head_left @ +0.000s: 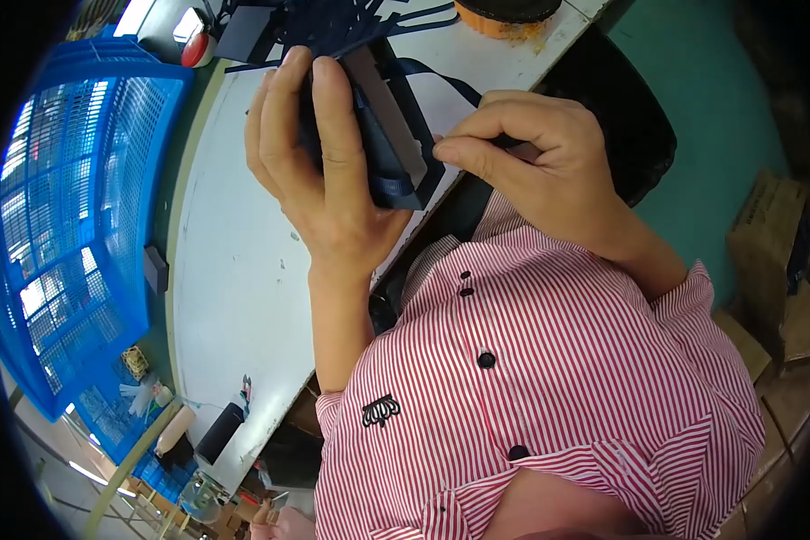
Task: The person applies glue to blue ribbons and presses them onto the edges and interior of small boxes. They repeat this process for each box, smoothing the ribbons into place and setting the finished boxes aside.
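White table (234,216) brightly lit, partly glared. Left of it, blue basket (139,135) bowed by lens distortion, bright patches showing through. Deep shadow beneath table. Frame corners black.

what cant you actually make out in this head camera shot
All in the head view:
- Dark box, left side: covered by the left hand.
- Ribbon, far end: lost behind the curled right hand.
- Orange tub: cut off by the top edge, so its full shape is unknown.
- Cardboard box, printing: too small and blurred to read.
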A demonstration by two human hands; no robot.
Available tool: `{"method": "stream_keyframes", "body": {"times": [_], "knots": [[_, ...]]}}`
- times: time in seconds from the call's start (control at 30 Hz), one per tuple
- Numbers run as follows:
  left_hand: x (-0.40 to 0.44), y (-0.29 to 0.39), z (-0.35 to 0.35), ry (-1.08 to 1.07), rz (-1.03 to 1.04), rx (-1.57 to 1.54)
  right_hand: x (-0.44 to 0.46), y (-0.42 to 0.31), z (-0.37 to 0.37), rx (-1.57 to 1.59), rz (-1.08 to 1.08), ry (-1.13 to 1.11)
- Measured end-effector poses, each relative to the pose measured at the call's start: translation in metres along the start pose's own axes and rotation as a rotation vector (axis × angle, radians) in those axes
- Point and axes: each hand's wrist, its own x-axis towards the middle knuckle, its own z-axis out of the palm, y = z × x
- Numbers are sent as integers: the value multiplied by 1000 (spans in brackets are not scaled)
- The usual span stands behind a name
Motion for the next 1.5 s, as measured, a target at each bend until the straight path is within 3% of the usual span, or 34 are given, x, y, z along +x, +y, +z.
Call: {"method": "stream_keyframes", "body": {"times": [0.2,0.43,0.7,0.93,1.03,1.13,1.17,1.23,1.33,1.4,1.5], "knots": [[-2,5,7,224,-7,-53,0,-2,6,-31,-45,1],[-2,-2,-10,91,165,192,3,-9,9,-69,77,-18],[-15,7,-3,27,82,195,7,-2,22,-306,242,-106],[-21,0,-8,12,-58,47,7,12,8,251,241,-255],[-20,2,-7,30,-84,-1,10,4,12,145,156,-222],[-20,-1,-8,17,-21,67,10,3,23,-360,-20,-195],[-20,-2,-9,2,13,116,11,2,22,-343,36,-249],[-26,1,-10,-15,-55,68,15,-1,21,-308,144,-363],[-35,-2,-15,-27,-169,-30,11,7,13,132,153,-389],[-43,-10,-33,-29,-260,-41,12,7,12,54,-28,-313],[-69,-16,-86,-78,-485,64,17,-16,13,101,-117,-301]]}}
